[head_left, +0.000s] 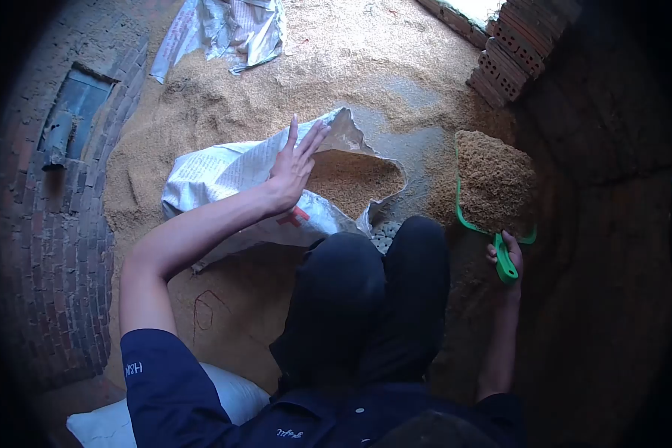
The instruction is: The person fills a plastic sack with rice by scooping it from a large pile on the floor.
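A white printed sack (224, 173) lies on its side with its mouth open to the right, and brown grainy material (355, 183) shows inside. My left hand (297, 168) rests at the sack's upper edge near the mouth, fingers stretched and apart. To the right, my right hand (509, 254) is closed around the handle of a green scoop (506, 263). The scoop is heaped with brown husk-like material (496, 175) and stands apart from the sack.
Loose brown grain (351, 67) covers the floor beyond the sack. Crumpled sacks (235, 30) lie at the top, stacked hollow bricks (509, 63) at the upper right. A brick wall (67, 276) runs along the left. A white sack (235, 392) sits at the lower left.
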{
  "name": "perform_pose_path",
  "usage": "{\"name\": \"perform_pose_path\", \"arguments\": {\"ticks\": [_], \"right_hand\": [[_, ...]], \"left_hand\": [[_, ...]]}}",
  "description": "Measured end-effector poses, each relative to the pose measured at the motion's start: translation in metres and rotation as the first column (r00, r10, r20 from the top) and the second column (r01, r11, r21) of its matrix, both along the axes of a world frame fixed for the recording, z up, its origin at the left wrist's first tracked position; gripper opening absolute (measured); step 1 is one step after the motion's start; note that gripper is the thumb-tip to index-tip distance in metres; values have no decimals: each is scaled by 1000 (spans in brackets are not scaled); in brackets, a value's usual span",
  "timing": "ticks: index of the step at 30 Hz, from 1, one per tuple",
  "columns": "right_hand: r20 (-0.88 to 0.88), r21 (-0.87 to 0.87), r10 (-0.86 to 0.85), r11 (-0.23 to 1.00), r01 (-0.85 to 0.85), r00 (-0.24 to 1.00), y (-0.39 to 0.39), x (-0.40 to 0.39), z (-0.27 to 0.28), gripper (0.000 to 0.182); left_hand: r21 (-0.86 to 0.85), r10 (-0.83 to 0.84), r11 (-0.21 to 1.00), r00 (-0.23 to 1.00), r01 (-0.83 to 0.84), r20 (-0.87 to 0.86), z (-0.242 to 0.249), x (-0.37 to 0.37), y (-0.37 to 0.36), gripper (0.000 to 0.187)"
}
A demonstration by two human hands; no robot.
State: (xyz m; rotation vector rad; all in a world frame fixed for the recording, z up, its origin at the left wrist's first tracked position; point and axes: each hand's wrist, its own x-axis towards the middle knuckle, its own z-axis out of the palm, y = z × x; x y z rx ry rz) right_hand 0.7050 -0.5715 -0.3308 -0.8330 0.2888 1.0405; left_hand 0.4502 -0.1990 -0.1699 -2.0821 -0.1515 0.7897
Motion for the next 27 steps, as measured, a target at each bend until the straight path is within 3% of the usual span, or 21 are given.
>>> {"name": "perform_pose_path", "arguments": {"ticks": [5, 10, 13, 15, 18, 20, 22, 26, 27], "right_hand": [[3, 16, 46, 999, -46, 999, 6, -7, 32, 14], [-9, 15, 137, 990, -137, 991, 15, -9, 61, 13], [31, -9, 336, 942, -336, 941, 36, -23, 89, 17], [36, -53, 369, 929, -367, 929, 44, -34, 85, 17], [49, -124, 450, 889, -442, 892, 58, -51, 87, 18], [13, -73, 505, 861, -503, 863, 68, -57, 74, 18], [13, -135, 512, 852, -506, 859, 78, -67, 69, 18], [55, -157, 622, 778, -608, 781, 99, -74, 64, 17], [53, -154, 638, 766, -624, 769, 104, -74, 63, 17]], "left_hand": [[-130, 22, 991, 963, 14, 269, 2, 29, 33, 48], [-158, 106, 985, 964, -68, 245, 4, 56, 38, 54], [-130, 140, 986, 943, -105, 301, -5, 59, 43, 57], [0, 213, 976, 947, -220, 242, -9, 62, 42, 60], [35, 135, 988, 962, -148, 237, -10, 58, 40, 61], [13, 148, 988, 966, -154, 211, -6, 58, 40, 61], [-60, 143, 989, 965, -133, 218, -2, 55, 39, 68], [-45, 139, 990, 960, -132, 244, 8, 50, 40, 69], [-120, 188, 979, 950, -162, 249, 11, 50, 41, 68]]}}
